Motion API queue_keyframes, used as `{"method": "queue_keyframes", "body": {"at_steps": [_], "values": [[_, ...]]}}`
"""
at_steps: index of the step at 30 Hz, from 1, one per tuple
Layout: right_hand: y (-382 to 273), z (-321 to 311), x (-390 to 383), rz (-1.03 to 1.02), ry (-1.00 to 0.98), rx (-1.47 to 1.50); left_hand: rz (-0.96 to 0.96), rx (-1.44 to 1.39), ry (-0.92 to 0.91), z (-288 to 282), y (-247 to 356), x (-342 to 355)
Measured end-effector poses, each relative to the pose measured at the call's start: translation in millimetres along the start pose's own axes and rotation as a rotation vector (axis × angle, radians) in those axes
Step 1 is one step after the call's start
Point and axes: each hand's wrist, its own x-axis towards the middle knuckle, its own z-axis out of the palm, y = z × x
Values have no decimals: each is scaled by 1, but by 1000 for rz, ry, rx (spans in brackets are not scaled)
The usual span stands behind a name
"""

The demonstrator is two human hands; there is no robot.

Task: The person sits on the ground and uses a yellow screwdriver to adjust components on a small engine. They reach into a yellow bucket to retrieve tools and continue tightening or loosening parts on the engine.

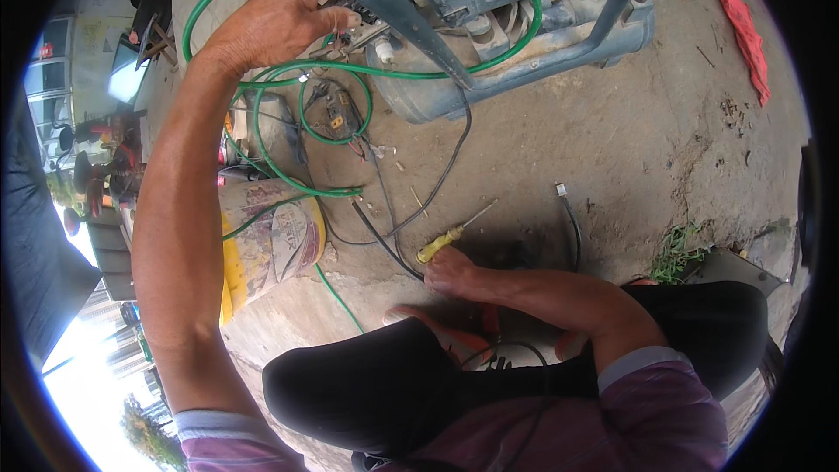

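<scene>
My left hand [284, 22] reaches to the side of a blue-grey machine with a tank [419, 92], which looks like an air compressor. Its thumb rests near small fittings by a white plug-like part [384, 51]. The frame tube [376, 0] hides the other fingertips, so any grip there cannot be made out. Lower down, my right hand [450, 271] is closed round a screwdriver with a yellow handle [437, 245], its shaft pointing up and right. A black cable [384, 243] runs right up to this hand; whether the fingers also hold it is unclear.
A green hose [315, 64] loops across the machine and ground. Left lies a yellow-rimmed bucket [275, 236], with a power socket strip [339, 118] beyond it. A short cable [572, 223] lies right of the screwdriver. Red cloth [743, 39] lies far right, weeds [680, 253] nearer.
</scene>
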Motion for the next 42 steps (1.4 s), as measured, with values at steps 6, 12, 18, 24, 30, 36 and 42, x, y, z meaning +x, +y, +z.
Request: {"method": "queue_keyframes", "body": {"at_steps": [6,12,18,24,30,36,42], "values": [[-2,16,-1,1,14,-49,46,-107,0,0,15,-4],[6,6,0,-67,84,-14,80,-77,-79,-9,23,-4],[15,58,-5,-14,150,-130,54,-73,-91,-10,30,3],[-2,9,0,90,20,12,102,-38,-64,-8,19,-2],[-2,14,2,56,-22,-55,104,-38,-52,-8,21,0],[8,14,-4,-65,205,-2,37,-85,-72,-7,25,-2],[8,7,0,-45,-2,-41,41,-102,-84,-9,25,-6]]}}
